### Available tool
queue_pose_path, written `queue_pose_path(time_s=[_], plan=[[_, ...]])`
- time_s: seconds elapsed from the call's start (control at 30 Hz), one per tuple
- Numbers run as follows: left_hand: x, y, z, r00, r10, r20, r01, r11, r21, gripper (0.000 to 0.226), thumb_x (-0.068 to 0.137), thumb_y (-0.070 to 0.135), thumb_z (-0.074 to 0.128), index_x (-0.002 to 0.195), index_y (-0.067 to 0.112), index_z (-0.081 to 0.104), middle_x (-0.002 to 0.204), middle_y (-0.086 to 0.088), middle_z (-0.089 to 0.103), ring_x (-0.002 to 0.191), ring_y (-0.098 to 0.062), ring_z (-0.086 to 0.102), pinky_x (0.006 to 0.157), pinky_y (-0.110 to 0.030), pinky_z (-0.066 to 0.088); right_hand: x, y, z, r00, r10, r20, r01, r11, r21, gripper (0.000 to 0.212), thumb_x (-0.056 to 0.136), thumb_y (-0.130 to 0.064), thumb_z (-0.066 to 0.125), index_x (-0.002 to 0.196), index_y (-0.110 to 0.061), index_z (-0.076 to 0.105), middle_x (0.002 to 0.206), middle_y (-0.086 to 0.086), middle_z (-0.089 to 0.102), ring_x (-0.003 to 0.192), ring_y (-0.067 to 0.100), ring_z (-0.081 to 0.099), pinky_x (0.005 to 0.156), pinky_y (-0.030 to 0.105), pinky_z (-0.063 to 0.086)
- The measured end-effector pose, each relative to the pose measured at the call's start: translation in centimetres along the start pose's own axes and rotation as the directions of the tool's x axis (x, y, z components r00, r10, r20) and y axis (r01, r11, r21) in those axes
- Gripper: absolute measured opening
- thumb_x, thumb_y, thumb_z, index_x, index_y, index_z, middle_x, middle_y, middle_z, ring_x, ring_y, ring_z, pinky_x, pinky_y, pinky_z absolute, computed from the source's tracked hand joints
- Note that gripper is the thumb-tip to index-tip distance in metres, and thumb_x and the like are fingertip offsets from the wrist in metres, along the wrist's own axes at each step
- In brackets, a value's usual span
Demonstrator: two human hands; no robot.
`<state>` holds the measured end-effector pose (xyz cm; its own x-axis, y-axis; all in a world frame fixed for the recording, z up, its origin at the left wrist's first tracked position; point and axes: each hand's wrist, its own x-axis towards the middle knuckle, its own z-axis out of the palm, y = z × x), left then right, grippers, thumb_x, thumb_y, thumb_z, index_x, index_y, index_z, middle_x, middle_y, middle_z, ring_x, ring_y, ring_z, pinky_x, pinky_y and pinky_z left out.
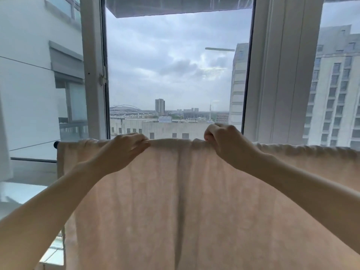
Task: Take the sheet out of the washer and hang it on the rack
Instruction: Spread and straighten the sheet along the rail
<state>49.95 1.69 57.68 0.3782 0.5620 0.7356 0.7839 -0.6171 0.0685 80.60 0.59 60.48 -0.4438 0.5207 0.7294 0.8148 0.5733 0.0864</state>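
Head view: two bare forearms reach up and forward from the lower corners, the left one from the bottom left and the right one from the right edge. Between and below them hangs the sheet [175,201], a pale peach-coloured cloth that fills the lower half of the view, with a soft vertical crease running down its middle. It is draped over the rack [56,144], of which only the dark end of a horizontal rod shows, poking out just past the sheet's left edge; the rest of the rod is hidden under the fold. The left hand [124,151] is at the top fold left of centre, its fingers [140,142] drawn together and pinching the cloth along the rod. The right hand [224,143] is at the same fold right of centre, knuckles up, its fingers [211,133] curled down and gripping a gathered bit of the cloth. The two hands are near each other but apart, with a short taut stretch of fold between them. Behind the rack stands a white window frame [93,75] with an open pane. Beyond it lie low rooftops, a tall pale apartment block [335,94] at right, distant towers and a grey cloudy sky [165,55].
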Motion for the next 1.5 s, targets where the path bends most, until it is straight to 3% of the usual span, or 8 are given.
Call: queue_pose_path(time_s=[0.3,0.4,0.53,0.7,0.83,1.03,1.4,1.5], plan=[[2.4,1.4,1.1,0.988,-0.082,-0.133,0.065,0.99,-0.128,0.012,0.092,0.019,0.063,0.089,0.016,0.074,0.081,0.01,0.07,0.074,-0.007,0.065,0.076,-0.034,0.054,-0.3,0.3,-2.0,0.995,0.091,-0.031,-0.092,0.995,-0.032,0.013,0.095,-0.021,0.055,0.09,-0.016,0.065,0.085,-0.004,0.065,0.073,0.013,0.06,0.064,0.023,0.045],[3.4,3.1,2.3,0.982,-0.068,-0.176,0.042,0.988,-0.149,0.011,0.091,0.015,0.063,0.087,0.014,0.073,0.084,0.004,0.072,0.077,-0.013,0.066,0.074,-0.036,0.054,1.1,-2.2,-1.3,0.998,0.065,0.0,-0.065,0.998,0.0,0.02,0.097,-0.031,0.049,0.097,-0.017,0.064,0.094,-0.002,0.066,0.081,0.017,0.061,0.073,0.033,0.05],[3.6,3.1,2.7,0.982,-0.075,-0.171,0.041,0.98,-0.196,0.014,0.093,0.016,0.059,0.087,0.012,0.071,0.085,0.002,0.071,0.078,-0.015,0.065,0.073,-0.035,0.051,2.7,-5.7,0.6,0.997,0.003,0.072,-0.005,1.0,0.026,0.031,0.095,-0.04,0.052,0.112,-0.016,0.061,0.107,0.0,0.065,0.095,0.019,0.062,0.083,0.039,0.051],[0.7,0.3,1.1,0.993,-0.006,-0.119,-0.009,0.993,-0.12,0.022,0.098,0.029,0.053,0.096,0.016,0.071,0.089,0.007,0.07,0.079,-0.008,0.064,0.073,-0.035,0.053,3.9,-8.2,3.0,0.997,-0.022,0.073,0.021,1.0,0.014,0.022,0.095,-0.038,0.054,0.099,-0.016,0.056,0.097,0.0,0.059,0.083,0.021,0.06,0.075,0.041,0.053],[-2.6,-4.4,-0.8,0.979,-0.111,-0.169,0.12,0.992,0.046,0.03,0.098,0.042,0.048,0.105,0.022,0.071,0.099,0.006,0.071,0.091,-0.011,0.063,0.085,-0.041,0.051,4.6,-8.7,4.0,1.0,-0.021,0.022,0.02,1.0,0.021,0.017,0.095,-0.034,0.053,0.091,-0.017,0.054,0.089,-0.001,0.059,0.078,0.02,0.058,0.072,0.041,0.053],[-6.4,-10.7,-3.3,0.885,-0.383,-0.265,0.427,0.895,0.133,0.033,0.099,0.034,0.048,0.12,0.018,0.067,0.123,-0.004,0.065,0.116,-0.025,0.053,0.106,-0.043,0.034,6.1,-10.4,5.5,0.999,-0.033,0.014,0.033,0.999,-0.038,0.017,0.094,-0.029,0.054,0.082,-0.017,0.05,0.077,-0.002,0.056,0.074,0.021,0.056,0.066,0.037,0.051],[-9.3,-14.4,-5.1,0.691,-0.552,-0.467,0.577,0.81,-0.105,0.039,0.093,0.031,0.06,0.124,0.009,0.056,0.124,-0.011,0.054,0.105,-0.023,0.056,0.085,-0.032,0.046,8.2,-14.3,8.8,0.997,-0.072,0.035,0.074,0.995,-0.062,0.024,0.098,-0.034,0.05,0.084,-0.02,0.037,0.064,-0.007,0.048,0.056,0.02,0.052,0.056,0.033,0.043],[-9.6,-15.5,-5.3,0.563,-0.772,-0.296,0.661,0.635,-0.399,0.045,0.088,0.041,0.067,0.119,0.013,0.05,0.114,-0.009,0.06,0.093,-0.022,0.059,0.081,-0.037,0.053,8.7,-14.9,9.5,0.997,-0.069,0.027,0.071,0.994,-0.083,0.021,0.099,-0.023,0.048,0.083,-0.021,0.035,0.062,-0.008,0.047,0.049,0.011,0.044,0.047,0.028,0.029]])
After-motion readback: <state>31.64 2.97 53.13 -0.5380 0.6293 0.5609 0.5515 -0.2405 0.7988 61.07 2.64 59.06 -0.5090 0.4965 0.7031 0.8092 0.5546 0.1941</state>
